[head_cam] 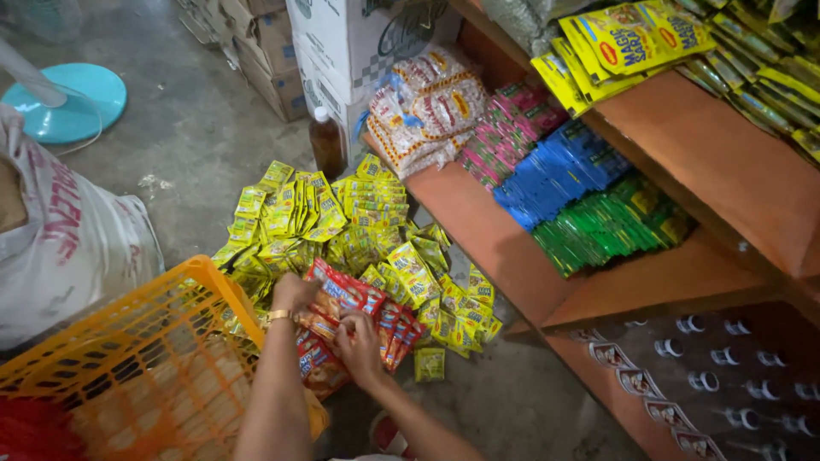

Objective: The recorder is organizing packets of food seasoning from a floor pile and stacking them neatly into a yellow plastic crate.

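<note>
Two hands work low on the concrete floor (pixel 196 128), both on a strip of red sachets (pixel 359 312) that lies crumpled beside an orange plastic crate (pixel 145 341). The left hand (pixel 293 292), with a gold-coloured watch at the wrist, closes its fingers over the top of the strip; the right hand (pixel 359 346) pinches the glossy red packets nearer the person. The red sachets are joined in rows, shiny, with small pale pictures on their fronts, and they rest partly on a loose heap of yellow sachets (pixel 342 222) spread over the floor. Beyond the heap stands a brown bottle (pixel 327 143) against cardboard boxes (pixel 282 51). To the right, an orange-brown shelf (pixel 478 222) carries rows of blue packets (pixel 555 175) and green packets (pixel 611 226). At far left lie a white sack (pixel 68 248) and a turquoise fan base (pixel 73 98).
</note>
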